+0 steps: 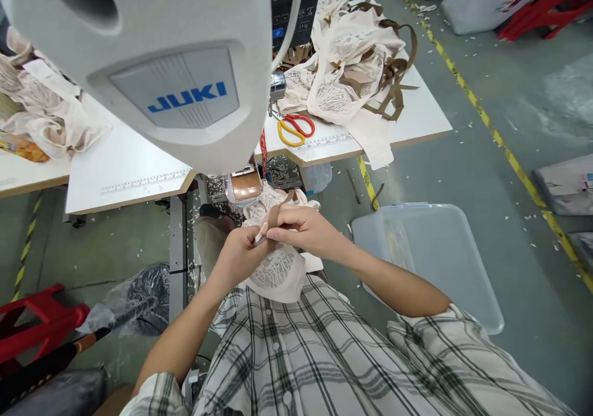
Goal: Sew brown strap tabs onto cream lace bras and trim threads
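In front of my body, below the sewing machine head [176,95], both hands pinch a cream lace bra [277,271]. My left hand [241,254] is closed on its edge, where a small white piece shows at the fingertips. My right hand [303,228] grips the bra beside a brown strap [274,215] that loops up over the fingers. One lace cup hangs down against my plaid shirt. More lace fabric bunches behind the hands, near the machine's needle area. The exact spot between the fingertips is partly hidden.
Red-and-yellow-handled scissors [295,130] lie on the white table [417,116] beside a heap of bras [352,64]. Left of the machine sits more cream fabric [50,107]. A translucent plastic bin [435,255] stands on the floor at right, a red stool [39,320] at left.
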The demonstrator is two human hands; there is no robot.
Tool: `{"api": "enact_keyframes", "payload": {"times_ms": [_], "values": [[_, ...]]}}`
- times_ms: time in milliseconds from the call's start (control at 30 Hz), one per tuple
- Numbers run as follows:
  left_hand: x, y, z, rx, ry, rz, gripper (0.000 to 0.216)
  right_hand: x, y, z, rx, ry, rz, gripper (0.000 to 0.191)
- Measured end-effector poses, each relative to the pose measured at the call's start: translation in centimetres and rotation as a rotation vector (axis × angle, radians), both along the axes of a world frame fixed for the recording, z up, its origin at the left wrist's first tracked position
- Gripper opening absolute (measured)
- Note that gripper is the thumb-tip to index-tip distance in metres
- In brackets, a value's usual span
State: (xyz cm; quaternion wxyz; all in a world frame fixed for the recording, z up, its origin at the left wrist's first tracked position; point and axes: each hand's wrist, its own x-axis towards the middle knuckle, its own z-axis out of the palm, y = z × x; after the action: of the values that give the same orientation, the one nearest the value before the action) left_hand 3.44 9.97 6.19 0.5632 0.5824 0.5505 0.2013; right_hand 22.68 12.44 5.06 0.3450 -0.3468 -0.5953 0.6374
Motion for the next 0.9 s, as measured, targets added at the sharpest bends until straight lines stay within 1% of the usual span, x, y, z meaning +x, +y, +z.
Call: {"api": "enact_keyframes", "payload": {"times_ms": [33, 100, 167, 267, 300, 333, 400, 433, 467, 500, 533, 600, 667, 800, 900], "values": [[0.0, -0.1, 0.0, 0.024, -0.009, 0.002, 0.048, -0.3, 0.0, 0.0, -0.004, 0.006, -0.009, 0.017], [0.1, -0.5, -0.3, 0.134, -0.049, 0.030, 0.039, -0.7, 0.2, -0.3, -0.068, 0.059, -0.062, 0.017], [0.3, -1.1, -0.8, 0.277, -0.067, 0.108, 0.031, -0.9, 0.6, -0.7, -0.158, 0.132, -0.126, 0.017], [0.6, -1.8, -1.7, 0.460, 0.049, 0.272, 0.030, -1.0, 1.5, -0.8, -0.251, 0.192, -0.178, 0.023], [0.5, -1.8, -1.9, 0.535, 0.105, 0.294, 0.031, -0.9, 2.0, -0.6, -0.273, 0.193, -0.177, 0.026], [0.4, -1.7, -2.0, 0.622, 0.155, 0.277, 0.032, -0.9, 2.5, -0.4, -0.293, 0.194, -0.176, 0.028], [-0.3, -0.9, -1.5, 0.791, 0.231, 0.154, 0.031, -0.8, 3.8, 0.1, -0.315, 0.203, -0.183, 0.032], [-0.7, -0.4, -1.1, 0.850, 0.261, 0.090, 0.030, -0.7, 4.5, 0.3, -0.309, 0.203, -0.196, 0.034], [-1.1, 0.1, -0.5, 0.877, 0.288, 0.056, 0.030, -0.6, 5.3, 0.5, -0.280, 0.193, -0.213, 0.035], [-1.5, 0.7, 0.1, 0.868, 0.303, 0.055, 0.030, -0.6, 6.1, 0.7, -0.234, 0.167, -0.226, 0.035], [-1.8, 1.1, 0.8, 0.822, 0.307, 0.080, 0.030, -0.6, 6.9, 0.7, -0.178, 0.131, -0.236, 0.035], [-2.2, 1.9, 2.0, 0.671, 0.295, 0.142, 0.030, -0.9, 8.3, 0.7, -0.068, 0.057, -0.245, 0.035], [-2.3, 2.3, 2.7, 0.542, 0.275, 0.175, 0.030, -1.3, 9.4, 0.6, 0.039, -0.007, -0.266, 0.033], [-2.5, 2.7, 3.1, 0.445, 0.250, 0.200, 0.031, -2.8, 11.0, 0.5, 0.296, -0.137, -0.336, 0.023], [-2.6, 2.8, 3.2, 0.407, 0.202, 0.182, 0.030, -3.9, 11.8, 0.6, 0.443, -0.196, -0.359, 0.020]]}}
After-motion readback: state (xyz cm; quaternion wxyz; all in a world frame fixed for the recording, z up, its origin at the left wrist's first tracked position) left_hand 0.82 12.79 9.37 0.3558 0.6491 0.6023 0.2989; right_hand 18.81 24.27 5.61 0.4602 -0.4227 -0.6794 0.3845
